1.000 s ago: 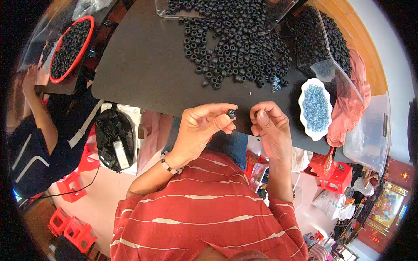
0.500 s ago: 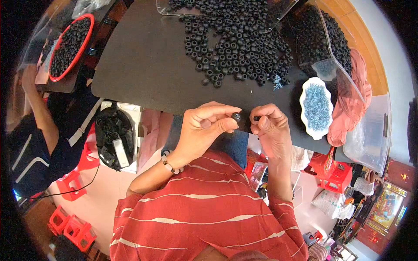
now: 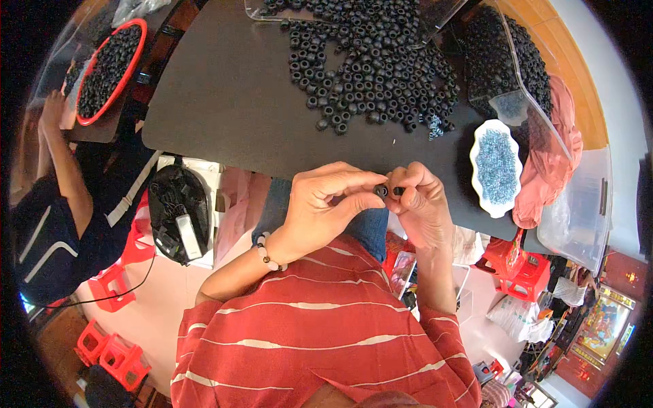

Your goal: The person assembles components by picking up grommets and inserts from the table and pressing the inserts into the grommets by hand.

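My left hand pinches a small black hollow cylinder between thumb and forefinger, its open end showing. Close beside it, my right hand grips a small black piece between thumb and curled fingers; fingers hide much of it. The fingertips of both hands nearly meet in front of the table's near edge. Beyond them spreads a heap of similar black hollow pieces on the dark table. At its near edge lie a few bluish coils that look like springs.
Right of my hands, a white scalloped dish holds many bluish coils. Behind it stands a clear bin of black pieces, beside a pink cloth. At left, a co-worker's hand is near a red-rimmed basket of black pieces.
My left hand has moved right with the black cylinder, closing the gap to my right hand. The right hand has shifted slightly. The co-worker's arm at left has moved a little.
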### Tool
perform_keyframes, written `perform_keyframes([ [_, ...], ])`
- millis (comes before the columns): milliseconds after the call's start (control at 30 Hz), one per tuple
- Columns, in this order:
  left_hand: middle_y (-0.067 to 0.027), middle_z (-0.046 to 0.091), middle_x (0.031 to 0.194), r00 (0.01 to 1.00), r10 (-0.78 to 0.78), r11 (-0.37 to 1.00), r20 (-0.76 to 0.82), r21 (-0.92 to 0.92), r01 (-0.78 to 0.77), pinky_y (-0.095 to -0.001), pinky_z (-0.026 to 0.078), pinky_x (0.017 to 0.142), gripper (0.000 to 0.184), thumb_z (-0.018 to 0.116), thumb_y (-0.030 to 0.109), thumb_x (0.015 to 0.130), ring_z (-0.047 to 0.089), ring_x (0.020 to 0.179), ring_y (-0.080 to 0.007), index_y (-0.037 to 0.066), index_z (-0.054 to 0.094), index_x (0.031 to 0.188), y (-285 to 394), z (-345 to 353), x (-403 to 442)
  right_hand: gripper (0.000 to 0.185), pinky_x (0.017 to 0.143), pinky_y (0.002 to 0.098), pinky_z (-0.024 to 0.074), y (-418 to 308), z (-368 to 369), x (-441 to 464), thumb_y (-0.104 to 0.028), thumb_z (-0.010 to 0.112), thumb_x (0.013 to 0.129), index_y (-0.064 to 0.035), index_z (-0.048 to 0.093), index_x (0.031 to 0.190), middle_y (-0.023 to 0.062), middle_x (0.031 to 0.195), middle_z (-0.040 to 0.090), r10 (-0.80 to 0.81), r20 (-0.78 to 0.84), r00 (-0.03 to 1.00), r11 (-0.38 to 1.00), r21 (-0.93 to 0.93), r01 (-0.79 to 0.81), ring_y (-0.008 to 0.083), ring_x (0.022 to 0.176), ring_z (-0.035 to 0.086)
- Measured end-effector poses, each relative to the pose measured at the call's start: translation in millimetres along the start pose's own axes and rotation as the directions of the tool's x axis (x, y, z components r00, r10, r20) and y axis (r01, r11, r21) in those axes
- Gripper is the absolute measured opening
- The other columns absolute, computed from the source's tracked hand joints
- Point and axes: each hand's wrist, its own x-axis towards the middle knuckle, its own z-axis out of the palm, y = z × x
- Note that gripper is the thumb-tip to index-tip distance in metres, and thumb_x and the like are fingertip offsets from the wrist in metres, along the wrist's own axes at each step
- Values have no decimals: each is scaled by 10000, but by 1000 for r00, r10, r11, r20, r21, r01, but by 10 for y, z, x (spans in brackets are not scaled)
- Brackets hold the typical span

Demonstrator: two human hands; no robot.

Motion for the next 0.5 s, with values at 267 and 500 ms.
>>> perform_keyframes([
  [267,-87,669,861,987,148,953,56,259,-158,-231,480,637,235,752,36,745,612,709,-135,22,712,976,44,-36,60,206,585,227,419,-17,43,-6,-167,781,762,-57,609,786,37,735,588,35,-8,999,997,-65,-35,107,642,523],
  [500,-94,667,850,967,240,903,88,344,-256,-263,505,615,217,737,31,749,643,717,-173,34,716,964,112,-41,52,234,565,220,415,-31,4,8,-171,812,722,-68,606,762,29,733,610,118,-5,993,986,-117,-117,97,640,536],
])
